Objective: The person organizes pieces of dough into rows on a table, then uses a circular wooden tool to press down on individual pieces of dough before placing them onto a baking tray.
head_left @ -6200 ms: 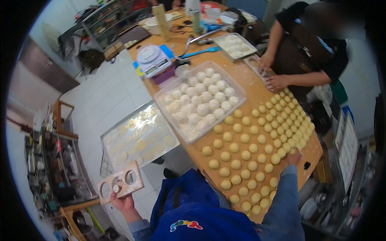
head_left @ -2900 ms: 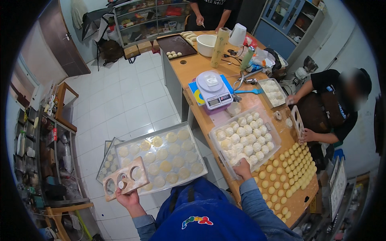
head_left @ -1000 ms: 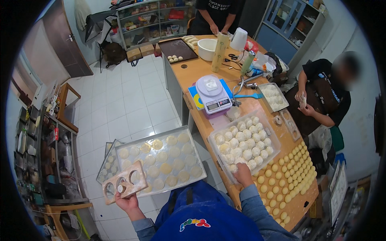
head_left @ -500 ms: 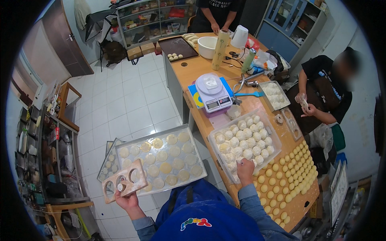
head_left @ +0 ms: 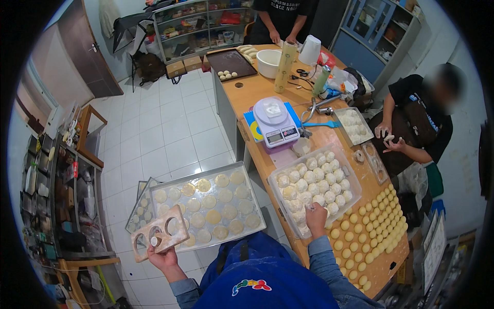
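Observation:
My left hand [head_left: 163, 259] grips a floured wooden board mould [head_left: 178, 239] with round holes in a row. A small pale cylinder [head_left: 155, 241] shows at its middle hole, by my fingertips. The mould hangs over the near left corner of a metal tray [head_left: 257, 198] holding rows of flat, pale dough discs [head_left: 212, 217]. On the right, my right hand [head_left: 316, 219] reaches over the near edge of a clear plastic box [head_left: 276, 196] filled with floured dough balls [head_left: 310, 177]. Its fingers are pinched together at the nearest balls; what they hold, if anything, is hidden.
Rows of small yellow balls [head_left: 363, 237] cover the table right of the box. Beyond it stand a kitchen scale [head_left: 276, 123], a white bowl [head_left: 267, 63] and a dark tray [head_left: 231, 61]. One person [head_left: 419, 118] handles dough at the right; another [head_left: 278, 20] works at the far end.
The whole view has shifted slightly. My hands keep nearly the same places at the mould and the box. The person at the right has moved their hands apart.

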Motion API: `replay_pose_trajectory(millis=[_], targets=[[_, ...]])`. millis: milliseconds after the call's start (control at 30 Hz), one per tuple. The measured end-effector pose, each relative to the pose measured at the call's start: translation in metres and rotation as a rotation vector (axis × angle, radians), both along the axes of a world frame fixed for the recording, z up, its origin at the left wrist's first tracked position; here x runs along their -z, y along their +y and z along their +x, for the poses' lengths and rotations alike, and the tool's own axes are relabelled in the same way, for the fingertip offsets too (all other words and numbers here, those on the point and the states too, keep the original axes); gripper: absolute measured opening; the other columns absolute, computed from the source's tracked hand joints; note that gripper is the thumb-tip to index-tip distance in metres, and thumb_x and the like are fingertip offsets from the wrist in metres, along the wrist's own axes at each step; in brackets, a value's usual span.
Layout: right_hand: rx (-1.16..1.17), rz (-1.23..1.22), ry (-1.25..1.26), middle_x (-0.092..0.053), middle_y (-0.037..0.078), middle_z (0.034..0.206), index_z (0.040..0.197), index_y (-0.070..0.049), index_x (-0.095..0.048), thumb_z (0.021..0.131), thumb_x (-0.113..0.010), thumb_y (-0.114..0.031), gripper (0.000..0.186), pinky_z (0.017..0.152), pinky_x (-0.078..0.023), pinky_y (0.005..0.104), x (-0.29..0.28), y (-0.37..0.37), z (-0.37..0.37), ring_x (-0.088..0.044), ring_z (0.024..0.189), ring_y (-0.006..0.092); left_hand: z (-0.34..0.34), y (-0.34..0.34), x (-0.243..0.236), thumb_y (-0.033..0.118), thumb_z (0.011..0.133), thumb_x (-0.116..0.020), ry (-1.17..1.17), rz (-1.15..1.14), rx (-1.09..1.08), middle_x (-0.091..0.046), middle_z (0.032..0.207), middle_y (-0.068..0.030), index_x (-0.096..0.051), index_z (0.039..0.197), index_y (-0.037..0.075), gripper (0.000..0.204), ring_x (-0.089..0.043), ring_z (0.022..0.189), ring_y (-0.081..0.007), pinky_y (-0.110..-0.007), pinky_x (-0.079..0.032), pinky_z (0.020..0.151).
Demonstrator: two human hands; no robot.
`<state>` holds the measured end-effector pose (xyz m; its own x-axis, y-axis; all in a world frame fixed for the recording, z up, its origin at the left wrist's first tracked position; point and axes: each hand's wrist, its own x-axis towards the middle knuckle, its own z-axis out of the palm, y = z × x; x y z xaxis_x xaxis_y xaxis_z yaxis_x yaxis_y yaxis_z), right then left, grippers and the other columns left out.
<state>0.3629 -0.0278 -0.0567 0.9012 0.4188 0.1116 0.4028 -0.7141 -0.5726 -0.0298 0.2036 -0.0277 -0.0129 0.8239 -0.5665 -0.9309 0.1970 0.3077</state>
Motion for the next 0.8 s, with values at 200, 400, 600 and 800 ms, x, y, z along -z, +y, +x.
replay_pose_trajectory(millis=[200, 400, 600, 800], targets=[[-0.115, 0.026, -0.272, -0.054, 0.016, 0.066, 0.067, -0.004, -0.056, 0.063, -0.054, -0.005, 0.005, 0.059, -0.04, 0.0408, 0.009, -0.006, -0.001, -0.051, 0.065, 0.0331, 0.01, 0.0, -0.002, 0.018, 0.076, -0.036, 0.005, -0.012, 0.05, -0.048, 0.114, -0.0196, -0.043, 0.114, -0.004, 0.045, -0.047, 0.105, -0.032, -0.051, -0.039, 0.086], [-0.094, -0.008, -0.152, -0.053, 0.017, 0.062, 0.064, -0.003, -0.055, 0.066, -0.052, -0.006, 0.005, 0.056, -0.04, 0.041, 0.008, -0.004, -0.008, -0.05, 0.062, 0.0338, 0.023, -0.003, -0.008, 0.018, 0.076, -0.035, 0.045, -0.049, 0.09, -0.047, 0.115, -0.0202, -0.04, 0.116, -0.005, 0.046, -0.045, 0.107, -0.0331, -0.052, -0.037, 0.087], [0.007, 0.086, -0.158, -0.051, 0.017, 0.057, 0.06, -0.002, -0.054, 0.065, -0.054, -0.007, 0.007, 0.058, -0.039, 0.0409, 0.003, -0.005, -0.015, -0.049, 0.061, 0.0351, 0.028, 0.0, -0.01, 0.017, 0.076, -0.035, 0.013, -0.011, 0.155, -0.047, 0.114, -0.0213, -0.041, 0.114, -0.006, 0.045, -0.045, 0.106, -0.034, -0.053, -0.037, 0.088], [-0.064, 0.034, -0.266, -0.052, 0.017, 0.064, 0.064, 0.001, -0.055, 0.064, -0.055, -0.006, 0.007, 0.06, -0.04, 0.0409, 0.011, -0.012, -0.013, -0.051, 0.065, 0.0345, 0.029, 0.004, -0.006, 0.017, 0.076, -0.036, -0.004, 0.007, 0.15, -0.048, 0.112, -0.0213, -0.041, 0.114, -0.006, 0.045, -0.047, 0.105, -0.0333, -0.052, -0.038, 0.087]])
